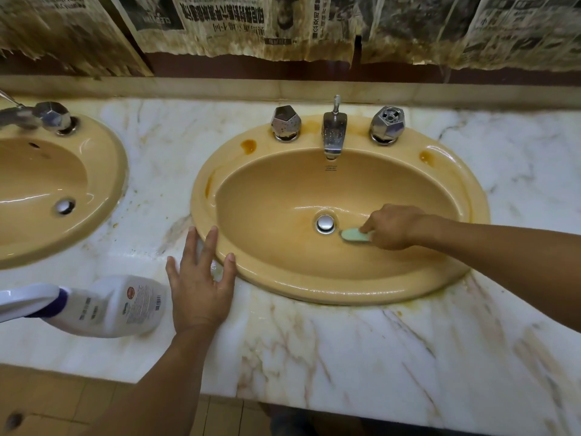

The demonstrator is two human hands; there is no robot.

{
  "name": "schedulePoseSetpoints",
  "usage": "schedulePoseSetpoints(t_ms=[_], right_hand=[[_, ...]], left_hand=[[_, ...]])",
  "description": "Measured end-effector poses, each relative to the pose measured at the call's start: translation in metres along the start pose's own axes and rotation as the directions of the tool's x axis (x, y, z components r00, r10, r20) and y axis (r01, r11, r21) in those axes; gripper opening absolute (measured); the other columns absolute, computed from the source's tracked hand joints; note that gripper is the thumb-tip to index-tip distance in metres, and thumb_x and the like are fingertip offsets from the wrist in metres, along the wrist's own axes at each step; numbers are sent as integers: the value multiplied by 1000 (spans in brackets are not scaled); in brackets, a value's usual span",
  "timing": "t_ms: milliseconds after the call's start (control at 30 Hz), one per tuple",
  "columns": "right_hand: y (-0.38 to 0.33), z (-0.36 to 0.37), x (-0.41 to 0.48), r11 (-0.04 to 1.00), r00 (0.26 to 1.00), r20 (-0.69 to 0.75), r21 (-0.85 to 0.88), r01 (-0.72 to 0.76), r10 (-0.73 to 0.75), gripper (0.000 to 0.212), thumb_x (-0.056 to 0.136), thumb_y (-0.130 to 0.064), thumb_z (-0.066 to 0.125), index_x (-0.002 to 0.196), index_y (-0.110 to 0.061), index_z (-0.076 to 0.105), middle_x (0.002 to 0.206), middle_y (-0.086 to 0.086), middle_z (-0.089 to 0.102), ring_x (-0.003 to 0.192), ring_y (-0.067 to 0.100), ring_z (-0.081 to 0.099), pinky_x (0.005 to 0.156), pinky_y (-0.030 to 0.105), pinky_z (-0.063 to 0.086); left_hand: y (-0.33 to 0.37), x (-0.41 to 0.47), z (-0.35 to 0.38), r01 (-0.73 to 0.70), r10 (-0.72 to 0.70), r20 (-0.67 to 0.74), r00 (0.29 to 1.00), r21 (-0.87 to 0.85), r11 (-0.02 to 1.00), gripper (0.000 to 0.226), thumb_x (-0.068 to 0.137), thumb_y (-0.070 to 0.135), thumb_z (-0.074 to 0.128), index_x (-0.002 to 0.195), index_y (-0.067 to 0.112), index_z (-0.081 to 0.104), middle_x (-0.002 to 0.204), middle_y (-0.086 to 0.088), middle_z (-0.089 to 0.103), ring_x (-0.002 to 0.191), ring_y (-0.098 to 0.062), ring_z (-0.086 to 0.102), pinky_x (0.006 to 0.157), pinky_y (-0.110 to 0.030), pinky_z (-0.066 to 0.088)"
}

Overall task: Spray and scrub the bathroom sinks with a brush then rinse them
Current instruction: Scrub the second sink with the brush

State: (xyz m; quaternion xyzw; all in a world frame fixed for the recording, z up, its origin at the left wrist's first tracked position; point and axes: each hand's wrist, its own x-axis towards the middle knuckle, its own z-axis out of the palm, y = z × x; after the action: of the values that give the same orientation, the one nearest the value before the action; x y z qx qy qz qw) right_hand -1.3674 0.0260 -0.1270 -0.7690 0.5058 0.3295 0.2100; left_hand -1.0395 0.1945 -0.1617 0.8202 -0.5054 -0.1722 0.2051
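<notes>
A tan oval sink (471,196) is set in the marble counter, with brown stains on its rim. Inside the basin my right hand (393,228) grips a pale green brush (355,236), whose head lies on the bowl just right of the chrome drain (325,223). My left hand (201,278) rests flat on the counter with fingers spread, fingertips touching the sink's left front rim. A white spray bottle (119,305) with a purple-and-white trigger lies on its side left of that hand.
A second tan sink (103,184) sits at the far left with its own drain and tap. A chrome spout (334,133) and two faceted knobs (286,124) (387,124) stand behind the main basin. Stained newspapers hang on the wall. The counter edge runs along the bottom.
</notes>
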Motion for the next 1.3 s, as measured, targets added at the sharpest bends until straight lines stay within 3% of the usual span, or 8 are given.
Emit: schedulePoseSetpoints(t_ms=[133,267,433,567,700,833,967,1300], right_hand=[[10,-10,-24,999,963,268,42,28,-38,40,85,-38,60,123,-45,70,116,-2,69,99,29,71,85,42,60],[32,-22,-32,962,985,110,-253,-98,130,37,89,-38,51,122,-35,68,121,-8,66,106,19,63,86,36,56],[27,-28,-44,996,934,354,-84,-17,46,30,92,-28,61,120,-35,72,87,-1,63,59,17,50,44,20,39],[38,-26,-41,937,982,139,-340,-77,131,31,91,-29,50,114,-26,70,106,-5,67,89,18,62,76,30,58],[28,-29,-51,993,934,356,-113,24,18,30,93,-26,59,119,-36,70,80,2,60,49,16,46,43,19,34],[44,-27,-41,949,983,146,-309,-58,107,33,91,-29,50,116,-27,72,107,-3,68,87,19,65,68,27,54],[32,-23,-49,996,943,331,-87,15,15,31,92,-32,60,121,-38,70,89,1,65,55,14,50,45,20,39],[43,-16,-43,999,981,194,-51,-8,18,36,93,-39,57,126,-49,65,120,-9,63,98,16,63,78,29,56]], left_hand=[[-2,0,0,20,-20,15,1000,-3,1000,63,94,71,30,155,56,26,170,21,12,155,-38,9,126,-52,13],[-2,1,0,3,-3,9,1000,1,1000,62,95,69,30,155,53,28,170,15,15,154,-35,13,128,-50,9],[-3,1,0,20,-20,18,1000,-2,1000,63,94,72,28,155,56,26,170,19,13,156,-35,8,128,-50,10],[-3,1,0,29,-28,22,999,-7,1000,63,93,73,27,154,58,25,170,20,12,156,-35,7,128,-49,11],[-1,0,0,5,-5,8,1000,-13,1000,60,98,67,32,155,54,27,170,15,15,155,-32,11,129,-50,9],[-2,0,-1,16,-16,13,1000,-1,1000,62,95,71,27,155,55,26,170,18,13,156,-33,8,128,-48,8],[-3,0,-1,8,-8,12,1000,11,1000,60,97,69,29,156,55,25,170,18,13,156,-33,9,128,-47,6],[0,0,-3,19,-19,14,1000,-7,1000,60,97,69,29,155,54,27,170,18,13,156,-30,8,129,-49,7]])
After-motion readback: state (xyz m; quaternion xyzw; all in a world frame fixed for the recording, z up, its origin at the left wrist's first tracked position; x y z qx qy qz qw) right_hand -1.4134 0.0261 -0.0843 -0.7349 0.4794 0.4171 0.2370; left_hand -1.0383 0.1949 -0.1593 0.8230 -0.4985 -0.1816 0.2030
